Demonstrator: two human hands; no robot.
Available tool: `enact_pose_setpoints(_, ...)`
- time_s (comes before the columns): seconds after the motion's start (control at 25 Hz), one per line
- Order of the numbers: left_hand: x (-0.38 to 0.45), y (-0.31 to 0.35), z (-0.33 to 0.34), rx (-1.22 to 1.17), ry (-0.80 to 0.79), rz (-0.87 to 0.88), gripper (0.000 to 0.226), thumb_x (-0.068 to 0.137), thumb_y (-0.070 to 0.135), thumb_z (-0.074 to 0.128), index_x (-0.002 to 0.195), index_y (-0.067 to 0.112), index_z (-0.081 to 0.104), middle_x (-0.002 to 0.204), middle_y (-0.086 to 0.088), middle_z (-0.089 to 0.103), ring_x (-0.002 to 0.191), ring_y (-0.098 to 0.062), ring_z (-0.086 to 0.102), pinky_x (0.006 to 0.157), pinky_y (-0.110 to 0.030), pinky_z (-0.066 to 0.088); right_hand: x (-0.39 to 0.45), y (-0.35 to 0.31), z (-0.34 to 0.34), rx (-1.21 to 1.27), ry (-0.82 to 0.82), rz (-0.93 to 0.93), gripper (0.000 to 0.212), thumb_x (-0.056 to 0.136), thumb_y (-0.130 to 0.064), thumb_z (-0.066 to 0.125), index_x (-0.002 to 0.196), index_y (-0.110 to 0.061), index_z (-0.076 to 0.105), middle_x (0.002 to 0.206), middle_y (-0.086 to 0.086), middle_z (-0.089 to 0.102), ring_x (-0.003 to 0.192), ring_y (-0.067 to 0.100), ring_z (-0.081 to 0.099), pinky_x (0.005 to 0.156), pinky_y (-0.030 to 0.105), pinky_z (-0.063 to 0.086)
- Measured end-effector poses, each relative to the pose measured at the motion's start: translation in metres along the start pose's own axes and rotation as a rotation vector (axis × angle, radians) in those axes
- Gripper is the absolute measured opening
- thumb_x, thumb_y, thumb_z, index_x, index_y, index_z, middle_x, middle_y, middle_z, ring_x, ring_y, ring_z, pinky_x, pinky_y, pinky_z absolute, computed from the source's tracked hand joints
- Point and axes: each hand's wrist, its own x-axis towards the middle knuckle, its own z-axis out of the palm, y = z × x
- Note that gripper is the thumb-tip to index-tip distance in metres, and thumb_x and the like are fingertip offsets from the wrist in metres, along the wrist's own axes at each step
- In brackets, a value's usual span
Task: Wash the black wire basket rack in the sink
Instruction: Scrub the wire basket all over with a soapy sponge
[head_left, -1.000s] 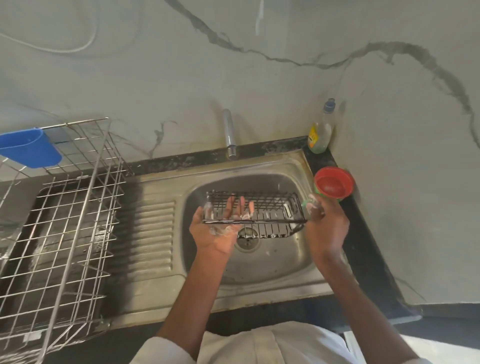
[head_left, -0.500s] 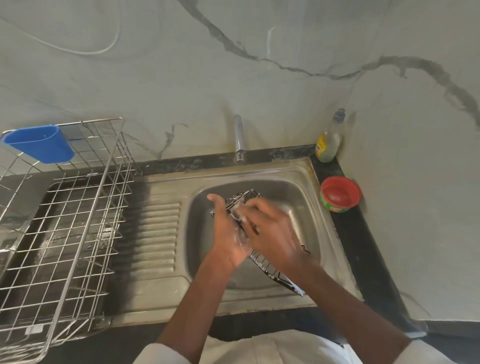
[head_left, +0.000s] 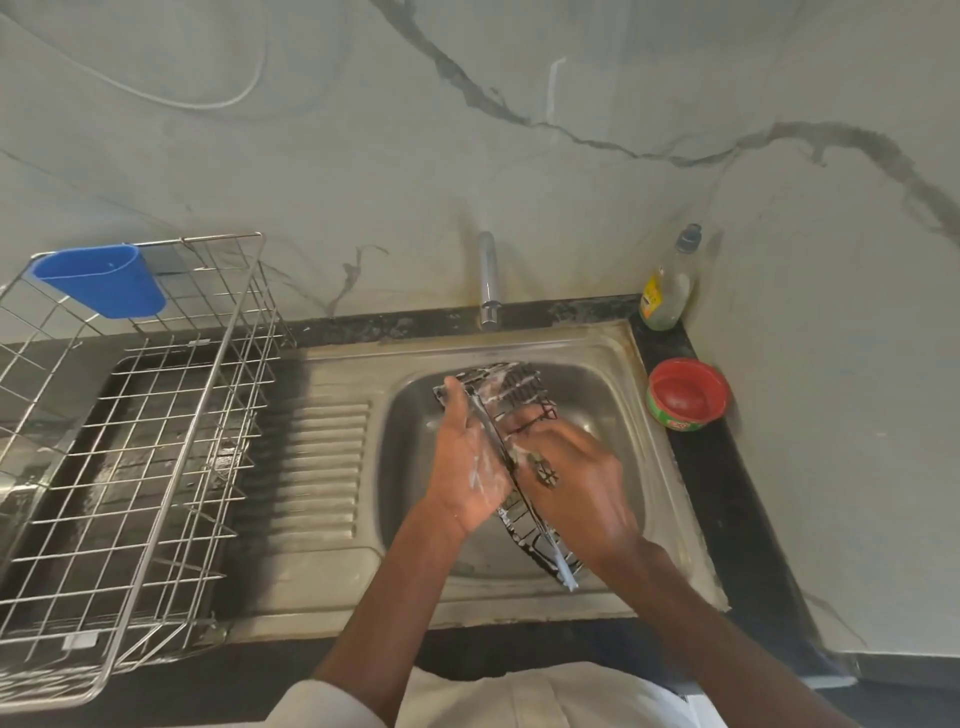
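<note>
Black wire basket rack (head_left: 511, 395), one, soapy, between two hands over sink (head_left: 618, 415).

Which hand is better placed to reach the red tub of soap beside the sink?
Probably the right hand. It works on the black wire basket rack on the side of the sink where the red tub stands. The left hand supports the rack from the far side.
</note>
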Motion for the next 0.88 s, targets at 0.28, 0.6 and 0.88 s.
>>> enact_pose_setpoints(0.28, 0.004, 0.003, 0.012, 0.060, 0.060, 0.021, 0.091, 0.096, 0.087, 0.026, 0.146, 0.022, 0.065, 0.119, -0.012, 0.076, 0.109, -0.028, 0.074, 0.093, -0.043, 0.058, 0.036, 0.004, 0.006, -0.060, 0.062, 0.032, 0.017, 0.080, 0.003, 0.079, 0.095, -0.004, 0.076, 0.096, 0.008, 0.073, 0.083, 0.019, 0.068, 0.081, 0.011, 0.047)
enact_pose_setpoints(0.6, 0.006, -0.010, 0.020, 0.158, 0.175, 0.040, 0.087, 0.094, 0.088, 0.016, 0.112, 0.029, 0.078, 0.100, -0.003, 0.081, 0.101, -0.019, 0.077, 0.083, -0.036, 0.061, 0.046, -0.004, 0.013, -0.040, 0.104, 0.059, 0.011, 0.084, 0.001, 0.076, 0.093, -0.005, 0.077, 0.094, 0.009, 0.073, 0.082, 0.015, 0.066, 0.081, 0.000, 0.043)
enact_pose_setpoints(0.88, 0.005, -0.006, 0.023, 0.069, 0.309, 0.024, 0.097, 0.089, 0.094, 0.020, 0.129, 0.025, 0.074, 0.127, -0.011, 0.077, 0.122, -0.027, 0.072, 0.103, -0.049, 0.055, 0.060, 0.009, 0.013, -0.004, 0.062, 0.100, 0.021, 0.086, 0.010, 0.070, 0.099, -0.005, 0.077, 0.094, 0.008, 0.071, 0.077, 0.009, 0.058, 0.074, 0.012, 0.053)
